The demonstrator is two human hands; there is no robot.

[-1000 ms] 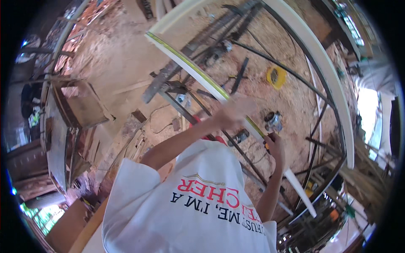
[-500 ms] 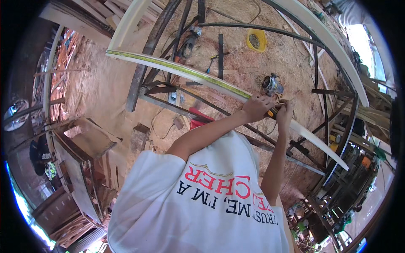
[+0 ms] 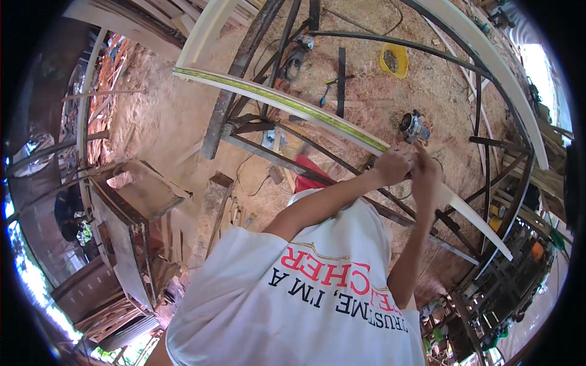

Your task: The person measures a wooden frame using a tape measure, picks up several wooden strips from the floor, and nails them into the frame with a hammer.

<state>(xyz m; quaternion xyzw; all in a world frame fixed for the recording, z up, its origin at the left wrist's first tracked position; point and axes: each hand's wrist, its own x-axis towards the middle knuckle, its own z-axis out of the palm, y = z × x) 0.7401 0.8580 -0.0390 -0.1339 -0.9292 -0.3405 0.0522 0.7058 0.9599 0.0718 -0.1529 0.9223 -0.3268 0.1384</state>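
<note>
A long white strip (image 3: pixel 488 232) crosses in front of me, with a yellow tape measure (image 3: pixel 329 118) stretched along it from its far left end. My left hand (image 3: pixel 390 168) is closed over the tape and strip at the tape's right part. My right hand (image 3: pixel 425 180) is closed just to the right of it, fingers raised and bunched against the left ones; what they hold is hidden. The tape's case is mostly covered by my hands. A power router (image 3: pixel 414 127) lies on the ground just beyond them.
A dark metal framework (image 3: pixel 211 137) surrounds the strip, bearing a curved white piece (image 3: pixel 510 91). On the sawdust-covered ground are a yellow container (image 3: pixel 404 61), a corded power tool (image 3: pixel 295 61) and scraps. A wooden box-like piece (image 3: pixel 137 189) stands at left, stacked boards (image 3: pixel 143 21) at upper left.
My left hand has slid right along the tape and met my right hand. The right fingers now bunch against the left, hiding the tape's case. The view has shifted with my head.
</note>
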